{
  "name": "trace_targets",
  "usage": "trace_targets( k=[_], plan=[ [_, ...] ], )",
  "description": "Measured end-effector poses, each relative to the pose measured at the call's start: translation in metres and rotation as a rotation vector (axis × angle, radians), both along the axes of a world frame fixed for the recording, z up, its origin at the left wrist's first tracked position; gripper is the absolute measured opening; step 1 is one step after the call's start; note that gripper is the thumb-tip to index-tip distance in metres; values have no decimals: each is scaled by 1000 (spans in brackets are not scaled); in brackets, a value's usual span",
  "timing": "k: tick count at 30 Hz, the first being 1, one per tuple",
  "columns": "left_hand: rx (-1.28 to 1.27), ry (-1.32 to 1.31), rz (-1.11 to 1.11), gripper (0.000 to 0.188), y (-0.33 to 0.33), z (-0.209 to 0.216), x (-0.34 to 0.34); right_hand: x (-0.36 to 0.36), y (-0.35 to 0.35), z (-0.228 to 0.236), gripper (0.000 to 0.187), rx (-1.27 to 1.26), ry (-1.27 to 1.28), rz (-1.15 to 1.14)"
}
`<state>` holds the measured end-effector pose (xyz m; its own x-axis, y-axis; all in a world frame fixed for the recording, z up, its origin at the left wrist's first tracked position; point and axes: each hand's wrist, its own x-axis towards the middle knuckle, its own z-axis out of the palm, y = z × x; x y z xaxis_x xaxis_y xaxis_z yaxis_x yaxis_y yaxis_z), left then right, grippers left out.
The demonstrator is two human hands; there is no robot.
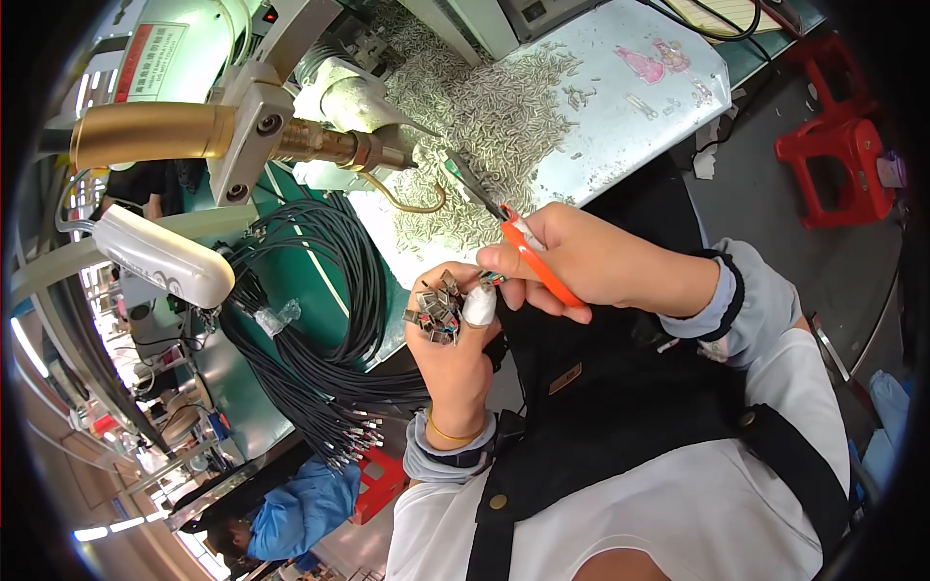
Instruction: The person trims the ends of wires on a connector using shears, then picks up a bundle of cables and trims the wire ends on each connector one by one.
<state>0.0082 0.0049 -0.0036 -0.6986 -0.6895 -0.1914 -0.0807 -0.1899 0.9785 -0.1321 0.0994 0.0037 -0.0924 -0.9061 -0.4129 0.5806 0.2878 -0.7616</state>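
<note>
My left hand is closed around a bundle of cable ends, and their small metal connectors stick out beside the thumb. A white wrap covers that thumb. My right hand grips orange-handled scissors, whose blades point up and left over the pile of small metal pieces. Some white wrapping shows on the scissors' handle. Thumb and forefinger of the right hand meet near short coloured wires at the left thumb tip. The right fingers partly hide the contact there.
A brass-coloured soldering head on a metal bracket reaches in from the left, above a white lamp-like part. Coiled black cables lie on the green bench. Red stools stand at right. A person in blue sits at lower left.
</note>
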Motion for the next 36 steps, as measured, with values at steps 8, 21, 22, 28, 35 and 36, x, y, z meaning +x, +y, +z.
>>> trace_targets(
  k=[8, 21, 22, 28, 35, 36],
  plan=[
    [166, 42, -32, 14, -5, 5, 0, 9, -4, -22, 25, -231, 483, -139],
    [-180, -36, -29, 15, -2, 10, -1, 6, 6, -18, 13, -596, 1894, -321],
    [-453, -42, -1, 15, 0, 8, -2, 9, 5, -18, 14, -543, 1894, -312],
    [-122, -18, 50, 17, -2, 10, -3, 23, 3, -31, 9, -333, 1020, -385],
    [271, 71, -32, 19, -10, 10, 0, 21, 8, -21, 17, -278, 593, -412],
    [196, 54, 3, 18, -7, 11, -1, 18, 12, -18, 22, -219, 784, -317]
  ],
)
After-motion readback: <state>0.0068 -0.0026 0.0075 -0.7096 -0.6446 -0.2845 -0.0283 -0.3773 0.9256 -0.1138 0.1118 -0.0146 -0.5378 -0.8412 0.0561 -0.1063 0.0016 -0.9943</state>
